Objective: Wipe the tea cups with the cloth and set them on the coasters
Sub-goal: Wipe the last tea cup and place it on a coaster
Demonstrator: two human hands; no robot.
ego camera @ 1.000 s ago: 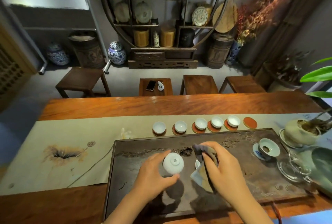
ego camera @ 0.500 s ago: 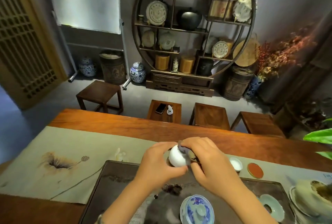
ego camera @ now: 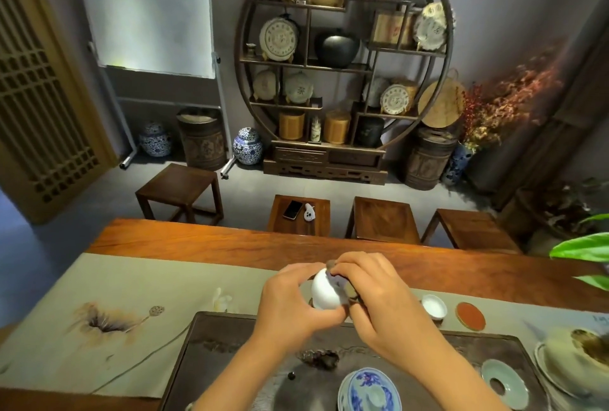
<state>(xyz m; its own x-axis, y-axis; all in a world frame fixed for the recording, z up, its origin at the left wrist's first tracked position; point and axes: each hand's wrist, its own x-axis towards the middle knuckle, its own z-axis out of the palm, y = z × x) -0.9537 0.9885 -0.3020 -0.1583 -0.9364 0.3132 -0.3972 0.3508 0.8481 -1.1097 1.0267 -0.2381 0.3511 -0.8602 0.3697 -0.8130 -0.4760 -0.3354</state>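
Gripping a small white tea cup between both hands, the person is holding it in the air above the far edge of the dark tea tray. The left hand is curling its fingers and thumb around the cup's rounded, glossy porcelain wall. The cup is lying tipped on its side, its smooth bowl showing toward the camera and its mouth facing away and to the right, so its axis is running roughly level, from left to right. The right hand is pinching a dark, soft-looking cloth against the cup's rim side, with only a bunched fold of the cloth showing between the fingers; how far it is reaching into the cup cannot be told.

Just to the right of the hands, another white cup is sitting upright on the pale table runner, and near it a flat, round red coaster with a light rim is lying bare. Closer to the camera, a blue-and-white lidded bowl is standing on the tray's matte, stone-like surface, with a pale green ring-shaped dish to its right. The long wooden table is showing a warm, polished grain.
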